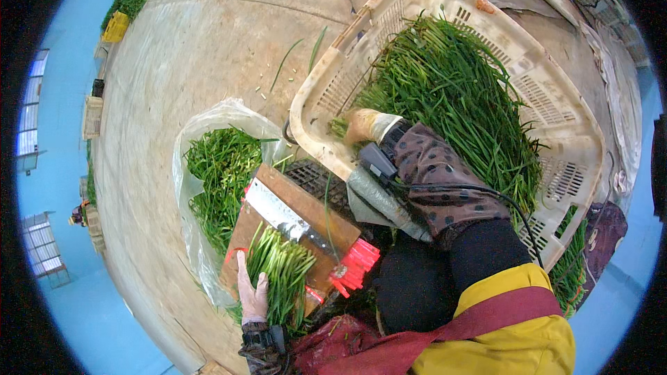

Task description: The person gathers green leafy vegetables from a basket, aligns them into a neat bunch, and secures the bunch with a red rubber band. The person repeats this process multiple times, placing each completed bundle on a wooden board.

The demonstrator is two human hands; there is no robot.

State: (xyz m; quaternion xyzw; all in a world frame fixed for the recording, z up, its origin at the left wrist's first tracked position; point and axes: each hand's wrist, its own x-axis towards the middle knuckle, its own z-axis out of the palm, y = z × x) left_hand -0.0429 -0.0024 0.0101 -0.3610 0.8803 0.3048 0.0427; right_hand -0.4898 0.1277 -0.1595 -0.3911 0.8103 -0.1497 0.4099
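My right hand (359, 126), slightly blurred, is inside a white plastic crate (318, 88), closed around a small bunch of green leafy stems (338, 126). Beside it lies a large heap of garlic chives or similar greens (443, 83). My left hand (254, 291) rests with fingers apart along a trimmed bunch of greens (281, 265) on a brown cutting board (333, 219), its thumb against the stems. Behind that bunch lies a knife (273, 208) with a broad, pale blade and dark handle. Red strips (357, 265) are piled at the board's right corner.
Left of the board stands a clear plastic bag (182, 166) of cut greens (221, 166). A black crate (312, 179) shows behind the board. Stem bits and loose leaves (284, 65) lie on the concrete floor (219, 52). A cable runs along my right sleeve (437, 177).
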